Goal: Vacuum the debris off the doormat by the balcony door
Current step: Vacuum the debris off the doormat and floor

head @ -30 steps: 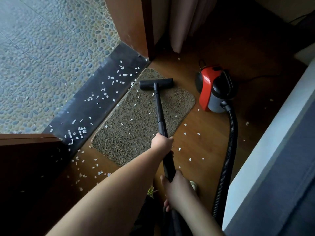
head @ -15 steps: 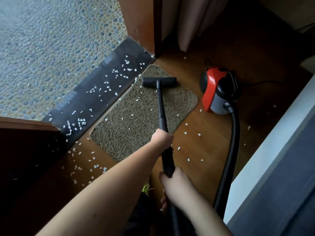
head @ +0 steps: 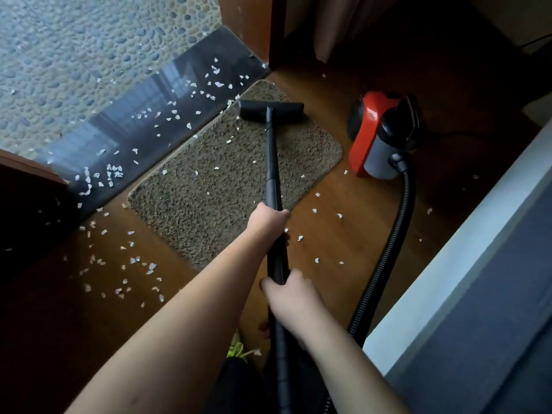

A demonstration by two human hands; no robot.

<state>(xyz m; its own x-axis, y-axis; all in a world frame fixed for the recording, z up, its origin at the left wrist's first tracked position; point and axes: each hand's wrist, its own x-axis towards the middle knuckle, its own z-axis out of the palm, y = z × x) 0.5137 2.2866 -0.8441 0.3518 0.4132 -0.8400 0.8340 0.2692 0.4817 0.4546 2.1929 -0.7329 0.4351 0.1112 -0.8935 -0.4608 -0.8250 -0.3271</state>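
both hands on black wand (head: 273,162): left hand (head: 266,218) wrapped round it further out, right hand (head: 288,294) gripping nearer body. nozzle (head: 271,109) flat on far end of mat (head: 215,186), ahead of left hand. white debris (head: 128,261) on mat, floor left of hands, dark sill (head: 143,127). red vacuum (head: 379,135) right of nozzle, hose (head: 394,234) curving back right of right hand.

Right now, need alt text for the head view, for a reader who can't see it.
Both hands grip a black vacuum wand, left hand ahead of right hand, with its floor head on the far end of a brown doormat. White debris flecks dot the mat, dark door sill and wood floor. A red canister vacuum sits right of the mat.
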